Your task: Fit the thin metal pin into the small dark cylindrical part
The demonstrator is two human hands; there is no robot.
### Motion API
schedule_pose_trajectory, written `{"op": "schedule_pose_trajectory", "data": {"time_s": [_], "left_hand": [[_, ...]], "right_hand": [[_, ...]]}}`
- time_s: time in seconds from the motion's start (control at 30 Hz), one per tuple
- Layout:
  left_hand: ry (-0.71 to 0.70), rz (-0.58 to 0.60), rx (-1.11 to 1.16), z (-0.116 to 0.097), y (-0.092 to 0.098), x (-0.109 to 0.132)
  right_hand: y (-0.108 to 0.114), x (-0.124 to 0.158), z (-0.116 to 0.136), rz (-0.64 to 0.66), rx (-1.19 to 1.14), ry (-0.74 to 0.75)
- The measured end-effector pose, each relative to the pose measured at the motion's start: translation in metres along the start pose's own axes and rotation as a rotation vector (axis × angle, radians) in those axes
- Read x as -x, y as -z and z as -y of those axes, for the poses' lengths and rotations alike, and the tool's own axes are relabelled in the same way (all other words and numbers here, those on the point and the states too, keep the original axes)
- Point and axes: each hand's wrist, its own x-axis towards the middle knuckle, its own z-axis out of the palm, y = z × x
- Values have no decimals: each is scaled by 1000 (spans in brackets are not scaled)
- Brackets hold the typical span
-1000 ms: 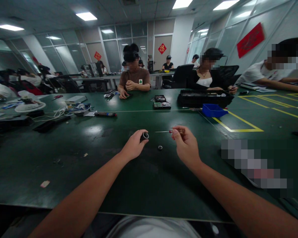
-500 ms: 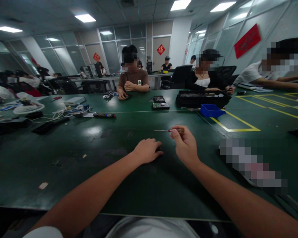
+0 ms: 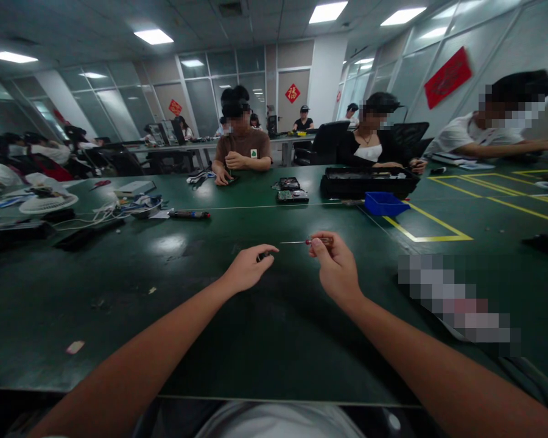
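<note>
My right hand (image 3: 338, 266) is closed around the brownish, see-through handle of a screwdriver (image 3: 309, 242). Its thin metal shaft points left, roughly level above the table. To the left of the tip is my left hand (image 3: 249, 269), with thumb and fingers curled about a small dark object (image 3: 265, 256). That object is mostly covered by the fingers, and its kind is too small to make out. Both forearms reach over the green table (image 3: 256, 340) from the near edge.
Ahead lie opened hard drives (image 3: 293, 196), a blue bin (image 3: 386, 204) and a black case (image 3: 369, 184). A pen-like tool (image 3: 189, 215), cables and a white fan (image 3: 48, 202) sit to the left. A blurred-out object (image 3: 456, 301) is at right. Co-workers sit across the table.
My left hand has moved left, away from the screwdriver tip, and turned so the small dark object shows between its fingers. My right hand still holds the screwdriver in nearly the same place.
</note>
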Motion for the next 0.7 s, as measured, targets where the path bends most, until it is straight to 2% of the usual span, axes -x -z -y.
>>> {"op": "schedule_pose_trajectory", "data": {"time_s": [0.17,0.3,0.43,0.57,0.7], "left_hand": [[229,-191,553,15,36,13],[326,-360,741,31,72,36],[449,-618,782,48,114,62],[476,-851,653,59,154,89],[518,-1050,512,68,184,116]], "right_hand": [[1,-1,-3,26,11,-16],[1,-1,-5,47,15,-20],[1,-1,-7,61,24,-23],[-1,0,-9,84,35,-25],[-2,0,-10,86,37,-43]]}}
